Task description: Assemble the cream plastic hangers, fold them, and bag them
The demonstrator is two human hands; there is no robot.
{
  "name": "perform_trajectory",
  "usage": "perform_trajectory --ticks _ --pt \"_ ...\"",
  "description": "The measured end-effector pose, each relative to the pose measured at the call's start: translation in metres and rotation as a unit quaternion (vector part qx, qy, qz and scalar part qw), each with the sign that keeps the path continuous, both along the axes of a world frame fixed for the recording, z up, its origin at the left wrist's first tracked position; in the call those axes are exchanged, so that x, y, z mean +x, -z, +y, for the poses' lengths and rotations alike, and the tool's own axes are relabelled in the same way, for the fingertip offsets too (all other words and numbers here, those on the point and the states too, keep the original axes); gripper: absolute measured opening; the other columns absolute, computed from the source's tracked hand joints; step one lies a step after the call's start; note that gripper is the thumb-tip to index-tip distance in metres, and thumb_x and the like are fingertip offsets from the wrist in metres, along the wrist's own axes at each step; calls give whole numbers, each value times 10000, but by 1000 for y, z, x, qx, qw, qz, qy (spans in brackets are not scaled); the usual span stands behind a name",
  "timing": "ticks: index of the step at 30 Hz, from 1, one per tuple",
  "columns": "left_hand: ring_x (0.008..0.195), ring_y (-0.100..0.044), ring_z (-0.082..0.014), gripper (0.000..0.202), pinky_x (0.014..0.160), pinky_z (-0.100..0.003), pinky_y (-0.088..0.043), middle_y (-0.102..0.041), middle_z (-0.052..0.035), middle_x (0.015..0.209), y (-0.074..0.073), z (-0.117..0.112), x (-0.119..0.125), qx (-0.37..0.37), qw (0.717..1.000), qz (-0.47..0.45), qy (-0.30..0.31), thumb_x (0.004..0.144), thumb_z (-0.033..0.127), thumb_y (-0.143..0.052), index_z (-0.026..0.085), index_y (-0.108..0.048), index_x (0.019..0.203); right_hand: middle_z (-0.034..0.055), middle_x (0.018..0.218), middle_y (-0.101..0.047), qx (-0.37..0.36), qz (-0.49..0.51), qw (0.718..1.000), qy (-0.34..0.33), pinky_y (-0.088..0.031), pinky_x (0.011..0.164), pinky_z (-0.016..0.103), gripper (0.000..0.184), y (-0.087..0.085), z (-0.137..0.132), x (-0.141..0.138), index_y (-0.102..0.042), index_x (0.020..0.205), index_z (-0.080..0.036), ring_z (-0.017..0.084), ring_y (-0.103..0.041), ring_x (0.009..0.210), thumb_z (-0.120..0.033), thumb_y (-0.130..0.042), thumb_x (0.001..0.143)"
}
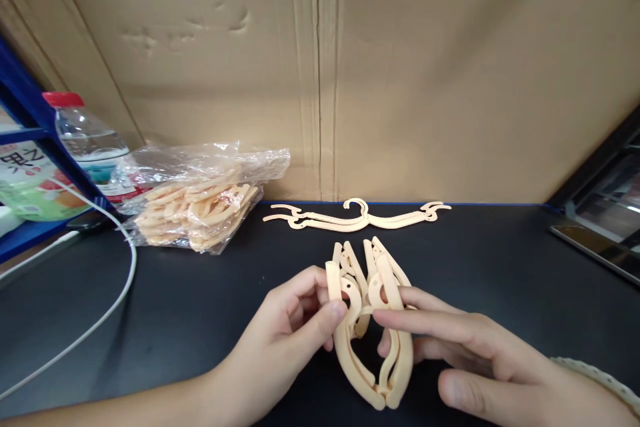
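The left hand (300, 320) pinched one side of a folded beige hanger (405, 360); the right hand (470, 340) straddled its other side, thumb apart, grip unclear. Beyond both lay an outspread hanger (330, 221), and farther left, a bagged pile (195, 210).

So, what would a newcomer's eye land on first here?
Probably the folded cream hanger between the left hand and right hand, front and centre. Behind it an unfolded hanger lies near the far edge of the table; left of that sits a clear plastic bag of hangers.
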State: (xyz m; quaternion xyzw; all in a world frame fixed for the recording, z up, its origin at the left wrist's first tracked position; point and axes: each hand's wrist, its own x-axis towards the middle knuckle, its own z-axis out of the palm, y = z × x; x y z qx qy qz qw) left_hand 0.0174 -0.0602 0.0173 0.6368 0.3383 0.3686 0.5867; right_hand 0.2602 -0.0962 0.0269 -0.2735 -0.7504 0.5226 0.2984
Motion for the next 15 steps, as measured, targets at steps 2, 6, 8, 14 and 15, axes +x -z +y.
perform_trajectory --ticks 2,6,8,14,15 --pt "664 -493 -114 134 612 -218 -445 -547 9 762 1 -2 0 -4 1000 -1 13 911 312 -589 189 -623 867 30 1480 -431 10 -11 1000 0 -505 967 394 535 1 0 0 -433 1385 -462 258 -510 1277 -210 -558 931" --pt "719 -531 -142 118 630 -244 -453 -564 -6 795 2 -7 0 -15 999 4 38 909 316 -593 201 -613 894 22 1478 -437 65 -32 997 14 -490 996 389 556 2 0 1 -412 1399 -456 243 -446 1329 -228 -585 922" --pt "720 -533 -143 116 628 -246 -452 -562 -5 793 2 -8 1 -12 999 6 37 907 314 -595 201 -607 879 26 1427 -502 107 -43 993 24 -494 997 387 567 2 0 2 -388 1415 -450 232 -417 1348 -245 -586 924" --pt "711 -536 -134 87 620 -234 -465 -593 -6 819 -2 -7 3 -25 999 -13 34 890 290 -612 203 -616 898 33 1456 -470 132 -64 989 32 -506 981 339 647 6 -7 2 -360 1436 -435 232 -418 1342 -202 -623 892" --pt "707 -539 -133 88 616 -231 -467 -603 -7 824 -3 -8 4 -28 999 -17 36 888 290 -614 202 -616 898 32 1482 -433 120 -67 990 33 -501 984 330 642 7 -9 2 -372 1432 -428 233 -423 1338 -204 -628 887"
